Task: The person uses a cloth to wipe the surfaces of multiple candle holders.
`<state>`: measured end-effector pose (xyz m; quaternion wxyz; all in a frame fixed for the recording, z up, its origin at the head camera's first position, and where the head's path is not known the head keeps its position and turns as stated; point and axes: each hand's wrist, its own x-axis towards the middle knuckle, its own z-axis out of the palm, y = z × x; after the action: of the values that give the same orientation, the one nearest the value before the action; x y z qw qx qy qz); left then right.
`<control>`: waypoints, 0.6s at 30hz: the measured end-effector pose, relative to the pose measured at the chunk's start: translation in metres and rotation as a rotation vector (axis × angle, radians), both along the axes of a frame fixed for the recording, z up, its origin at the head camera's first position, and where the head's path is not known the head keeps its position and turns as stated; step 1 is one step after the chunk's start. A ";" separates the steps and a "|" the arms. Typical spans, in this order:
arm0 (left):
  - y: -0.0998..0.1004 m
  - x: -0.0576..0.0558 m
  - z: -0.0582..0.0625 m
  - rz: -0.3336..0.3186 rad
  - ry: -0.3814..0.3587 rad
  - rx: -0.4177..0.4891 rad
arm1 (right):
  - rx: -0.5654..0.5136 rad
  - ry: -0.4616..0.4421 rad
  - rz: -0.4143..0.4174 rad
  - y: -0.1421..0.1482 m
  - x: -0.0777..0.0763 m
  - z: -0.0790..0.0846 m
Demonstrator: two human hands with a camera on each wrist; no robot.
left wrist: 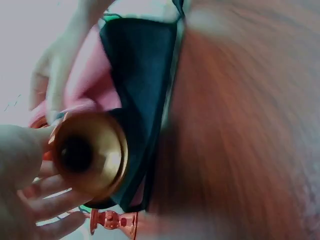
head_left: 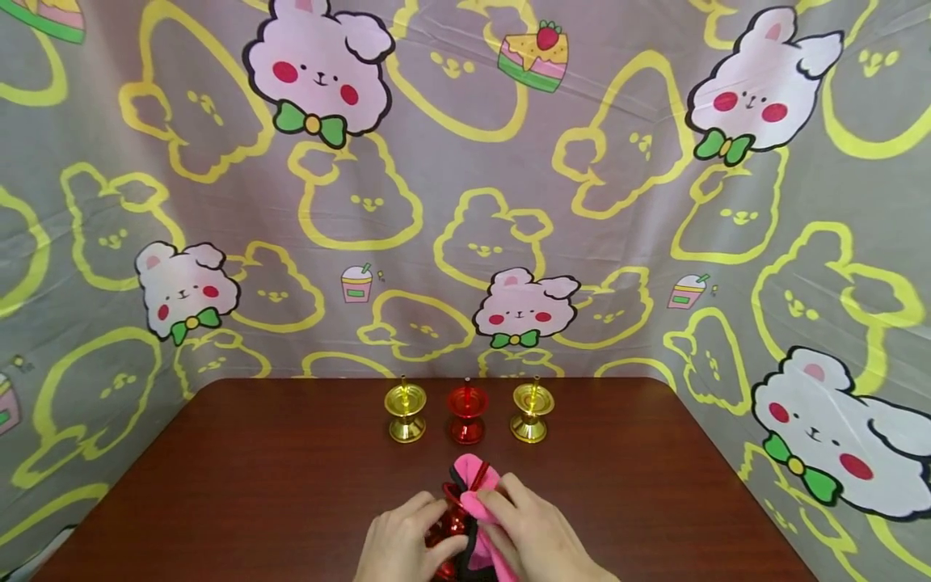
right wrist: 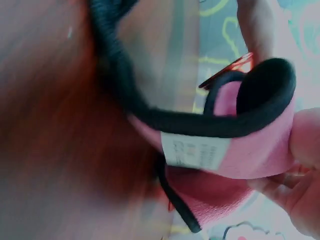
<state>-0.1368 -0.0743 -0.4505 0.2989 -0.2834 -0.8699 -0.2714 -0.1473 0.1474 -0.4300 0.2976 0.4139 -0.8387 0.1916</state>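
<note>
My left hand [head_left: 403, 540] grips a shiny red candle holder [head_left: 455, 521], tilted near the table's front edge. Its round, hollow base [left wrist: 112, 160] faces the camera in the left wrist view. A pink cloth with black edging [head_left: 480, 554] lies against the holder's dish and stem, pinched by my right hand [head_left: 541, 529] between thumb and fingers. In the right wrist view the cloth [right wrist: 255, 152] is folded over and bears a white label [right wrist: 195, 150]. Cloth and fingers hide much of the holder.
Farther back on the brown table [head_left: 291, 469], a gold candle holder [head_left: 406, 428], a red candle holder [head_left: 467, 428] and another gold candle holder [head_left: 528, 428] stand upright in a row. A patterned curtain [head_left: 436, 178] surrounds the table's back and sides.
</note>
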 end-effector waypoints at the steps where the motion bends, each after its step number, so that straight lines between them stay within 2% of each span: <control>1: -0.001 0.000 0.001 -0.040 -0.065 0.030 | -0.020 -0.019 0.007 0.003 -0.001 0.000; 5: -0.008 -0.001 0.004 -0.229 -0.447 0.246 | -0.107 0.002 0.068 0.016 -0.009 0.002; 9: -0.015 -0.008 0.004 -0.402 -0.756 0.462 | -0.184 0.058 0.137 0.024 -0.015 0.005; 11: -0.017 -0.010 0.003 -0.490 -0.848 0.518 | -0.214 0.078 0.173 0.025 -0.017 0.005; 16: -0.014 -0.014 0.001 -0.742 -0.991 0.597 | -0.228 0.109 0.272 0.025 -0.019 0.002; 18: -0.011 -0.015 -0.001 -0.838 -1.022 0.632 | -0.223 0.132 0.303 0.025 -0.019 0.000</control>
<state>-0.1515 -0.0850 -0.4519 -0.2055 -0.3306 -0.5994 -0.6994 -0.1665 0.1721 -0.4305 0.3635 0.5116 -0.7190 0.2985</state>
